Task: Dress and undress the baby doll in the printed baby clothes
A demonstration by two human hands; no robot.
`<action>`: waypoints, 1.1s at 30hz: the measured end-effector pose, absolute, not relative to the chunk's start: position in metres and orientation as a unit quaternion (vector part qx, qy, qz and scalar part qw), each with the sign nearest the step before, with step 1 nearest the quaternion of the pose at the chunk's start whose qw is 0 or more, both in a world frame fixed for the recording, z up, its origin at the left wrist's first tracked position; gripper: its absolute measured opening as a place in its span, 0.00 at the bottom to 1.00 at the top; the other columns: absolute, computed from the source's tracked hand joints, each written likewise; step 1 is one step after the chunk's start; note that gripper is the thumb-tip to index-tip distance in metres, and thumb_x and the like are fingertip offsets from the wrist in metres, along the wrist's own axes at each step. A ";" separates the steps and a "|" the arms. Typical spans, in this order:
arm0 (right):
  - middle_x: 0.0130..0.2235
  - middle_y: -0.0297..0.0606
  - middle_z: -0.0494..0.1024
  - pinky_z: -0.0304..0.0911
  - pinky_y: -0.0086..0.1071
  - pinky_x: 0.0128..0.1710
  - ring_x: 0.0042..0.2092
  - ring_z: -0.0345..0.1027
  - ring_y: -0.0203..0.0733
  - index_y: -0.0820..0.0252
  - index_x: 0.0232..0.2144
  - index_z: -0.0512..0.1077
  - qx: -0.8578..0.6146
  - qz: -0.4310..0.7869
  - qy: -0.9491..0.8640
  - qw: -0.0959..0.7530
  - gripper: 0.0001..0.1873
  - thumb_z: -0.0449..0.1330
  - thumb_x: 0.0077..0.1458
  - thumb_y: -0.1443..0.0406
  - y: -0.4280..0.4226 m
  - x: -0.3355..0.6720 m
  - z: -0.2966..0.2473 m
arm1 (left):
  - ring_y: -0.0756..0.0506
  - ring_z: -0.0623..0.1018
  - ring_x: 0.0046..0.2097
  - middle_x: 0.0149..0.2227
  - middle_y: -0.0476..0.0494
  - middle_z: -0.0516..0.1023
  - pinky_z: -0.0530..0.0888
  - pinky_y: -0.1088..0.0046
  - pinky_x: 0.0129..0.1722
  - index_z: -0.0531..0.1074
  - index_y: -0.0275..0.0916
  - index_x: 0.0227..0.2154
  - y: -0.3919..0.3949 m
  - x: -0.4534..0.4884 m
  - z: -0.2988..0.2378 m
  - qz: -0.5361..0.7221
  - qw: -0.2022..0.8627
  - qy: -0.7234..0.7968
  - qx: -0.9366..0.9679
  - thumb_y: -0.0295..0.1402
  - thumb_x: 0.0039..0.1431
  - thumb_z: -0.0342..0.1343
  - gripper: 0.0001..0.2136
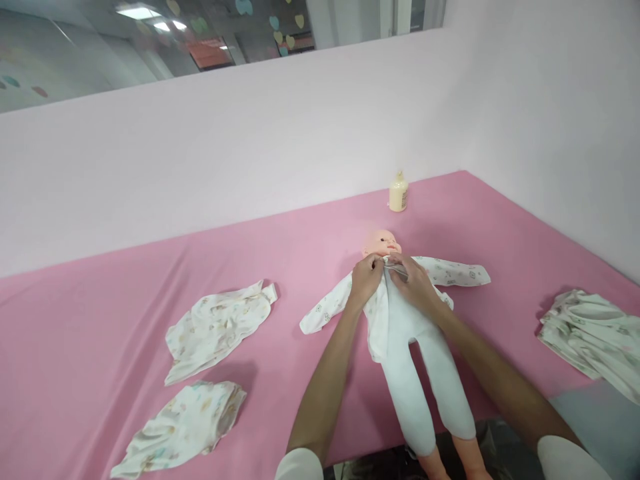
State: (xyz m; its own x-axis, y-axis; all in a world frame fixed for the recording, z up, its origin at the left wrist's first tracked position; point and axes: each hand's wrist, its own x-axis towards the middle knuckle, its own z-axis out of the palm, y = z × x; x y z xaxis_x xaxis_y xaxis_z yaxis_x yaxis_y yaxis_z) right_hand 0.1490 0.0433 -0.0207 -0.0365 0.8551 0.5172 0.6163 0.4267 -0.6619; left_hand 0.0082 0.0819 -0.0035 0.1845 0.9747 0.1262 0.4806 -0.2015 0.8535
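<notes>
A baby doll (383, 241) lies on its back on the pink mat (125, 313), head away from me, legs (430, 393) in white fabric. It wears a white printed top (450, 272) with sleeves spread out to both sides. My left hand (365, 279) pinches the left front edge of the top at the doll's neck. My right hand (413, 280) grips the other front edge right beside it. Both hands are closed on the fabric, nearly touching under the doll's chin.
Two crumpled printed garments (215, 327) (185, 427) lie on the mat to the left. A folded cloth (585, 330) lies at the right edge. A cream bottle (398, 193) stands by the pale wall behind the doll.
</notes>
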 end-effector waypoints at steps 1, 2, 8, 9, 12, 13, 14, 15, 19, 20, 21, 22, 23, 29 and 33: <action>0.47 0.44 0.77 0.66 0.41 0.52 0.51 0.70 0.46 0.59 0.50 0.70 -0.522 0.111 -0.709 0.460 0.18 0.52 0.58 0.66 0.044 0.149 -0.022 | 0.49 0.73 0.35 0.31 0.49 0.76 0.65 0.76 0.35 0.71 0.39 0.28 0.082 0.008 -0.004 0.363 0.355 0.523 0.684 0.34 0.61 0.46 0.11; 0.47 0.44 0.76 0.66 0.42 0.52 0.51 0.70 0.46 0.59 0.50 0.70 -0.517 0.092 -0.714 0.462 0.17 0.52 0.59 0.66 0.044 0.148 -0.024 | 0.49 0.73 0.35 0.31 0.49 0.76 0.66 0.76 0.36 0.71 0.38 0.28 0.083 0.007 -0.004 0.367 0.366 0.518 0.680 0.35 0.61 0.46 0.11; 0.47 0.43 0.73 0.66 0.42 0.51 0.50 0.68 0.45 0.56 0.49 0.70 -0.465 0.076 -0.744 0.474 0.17 0.49 0.60 0.70 0.049 0.151 -0.033 | 0.49 0.74 0.37 0.33 0.48 0.77 0.68 0.75 0.38 0.73 0.37 0.31 0.086 0.005 -0.006 0.384 0.438 0.491 0.648 0.36 0.61 0.47 0.12; 0.47 0.43 0.72 0.66 0.42 0.50 0.50 0.68 0.45 0.55 0.49 0.71 -0.462 0.081 -0.746 0.473 0.18 0.49 0.60 0.71 0.049 0.151 -0.033 | 0.48 0.74 0.37 0.33 0.47 0.77 0.68 0.74 0.38 0.73 0.37 0.31 0.086 0.005 -0.006 0.383 0.445 0.487 0.647 0.36 0.61 0.47 0.12; 0.47 0.43 0.71 0.65 0.42 0.50 0.49 0.67 0.45 0.55 0.50 0.71 -0.456 0.089 -0.752 0.467 0.20 0.48 0.60 0.72 0.050 0.152 -0.034 | 0.48 0.74 0.38 0.35 0.46 0.77 0.68 0.74 0.39 0.74 0.37 0.32 0.087 0.003 -0.005 0.374 0.447 0.482 0.654 0.36 0.62 0.46 0.12; 0.47 0.43 0.71 0.65 0.42 0.50 0.49 0.67 0.45 0.55 0.50 0.71 -0.456 0.092 -0.753 0.465 0.20 0.48 0.60 0.72 0.050 0.152 -0.034 | 0.48 0.74 0.39 0.35 0.46 0.78 0.69 0.74 0.39 0.74 0.37 0.33 0.087 0.003 -0.003 0.369 0.444 0.483 0.658 0.36 0.62 0.46 0.13; 0.47 0.43 0.71 0.65 0.42 0.50 0.49 0.67 0.45 0.55 0.50 0.71 -0.459 0.095 -0.753 0.461 0.20 0.48 0.60 0.72 0.049 0.152 -0.033 | 0.48 0.74 0.39 0.35 0.46 0.78 0.69 0.74 0.40 0.74 0.37 0.33 0.086 0.002 -0.001 0.360 0.440 0.486 0.664 0.36 0.62 0.46 0.13; 0.47 0.43 0.71 0.64 0.42 0.51 0.49 0.67 0.45 0.55 0.50 0.70 -0.467 0.096 -0.752 0.456 0.20 0.48 0.59 0.72 0.049 0.152 -0.033 | 0.48 0.74 0.39 0.36 0.46 0.77 0.69 0.74 0.40 0.74 0.37 0.34 0.085 0.000 0.003 0.347 0.434 0.488 0.673 0.36 0.62 0.45 0.13; 0.50 0.46 0.71 0.62 0.45 0.53 0.52 0.64 0.49 0.59 0.52 0.68 -0.553 0.077 -0.713 0.424 0.19 0.51 0.59 0.68 0.044 0.151 -0.029 | 0.49 0.73 0.36 0.34 0.48 0.76 0.67 0.75 0.35 0.72 0.38 0.34 0.073 -0.007 0.024 0.244 0.387 0.501 0.735 0.37 0.59 0.50 0.09; 0.50 0.46 0.71 0.62 0.45 0.52 0.52 0.64 0.51 0.60 0.52 0.68 -0.580 0.072 -0.701 0.409 0.18 0.52 0.59 0.67 0.042 0.151 -0.027 | 0.49 0.72 0.34 0.33 0.48 0.75 0.66 0.75 0.33 0.71 0.38 0.33 0.069 -0.009 0.031 0.215 0.366 0.511 0.748 0.37 0.57 0.52 0.08; 0.48 0.47 0.72 0.63 0.45 0.51 0.52 0.64 0.52 0.60 0.49 0.69 -0.605 0.070 -0.691 0.391 0.17 0.52 0.59 0.66 0.039 0.151 -0.025 | 0.49 0.71 0.33 0.32 0.49 0.74 0.65 0.75 0.32 0.70 0.39 0.32 0.065 -0.010 0.037 0.189 0.344 0.524 0.757 0.38 0.56 0.53 0.08; 0.46 0.46 0.73 0.63 0.45 0.49 0.50 0.64 0.52 0.61 0.46 0.70 -0.624 0.071 -0.684 0.371 0.14 0.52 0.59 0.66 0.037 0.151 -0.023 | 0.49 0.70 0.32 0.30 0.50 0.72 0.63 0.75 0.30 0.68 0.39 0.30 0.062 -0.011 0.042 0.166 0.321 0.537 0.762 0.37 0.55 0.53 0.07; 0.44 0.46 0.74 0.63 0.44 0.48 0.49 0.65 0.52 0.60 0.43 0.71 -0.637 0.073 -0.681 0.354 0.12 0.52 0.59 0.67 0.034 0.150 -0.020 | 0.49 0.68 0.30 0.28 0.51 0.70 0.61 0.75 0.29 0.66 0.39 0.29 0.058 -0.011 0.047 0.147 0.301 0.548 0.766 0.36 0.55 0.53 0.06; 0.42 0.42 0.77 0.60 0.37 0.44 0.45 0.69 0.47 0.58 0.37 0.72 -0.660 0.129 -0.656 0.342 0.13 0.49 0.56 0.72 0.028 0.153 -0.008 | 0.48 0.70 0.30 0.26 0.49 0.70 0.60 0.73 0.29 0.64 0.39 0.25 0.050 -0.002 0.054 0.120 0.198 0.574 0.785 0.28 0.57 0.45 0.07; 0.40 0.39 0.79 0.59 0.36 0.41 0.41 0.70 0.46 0.57 0.37 0.72 -0.670 0.193 -0.613 0.372 0.13 0.48 0.56 0.69 0.029 0.156 -0.002 | 0.43 0.75 0.40 0.38 0.39 0.76 0.64 0.71 0.35 0.69 0.36 0.37 0.044 0.003 0.058 0.088 0.099 0.629 0.766 0.27 0.61 0.42 0.10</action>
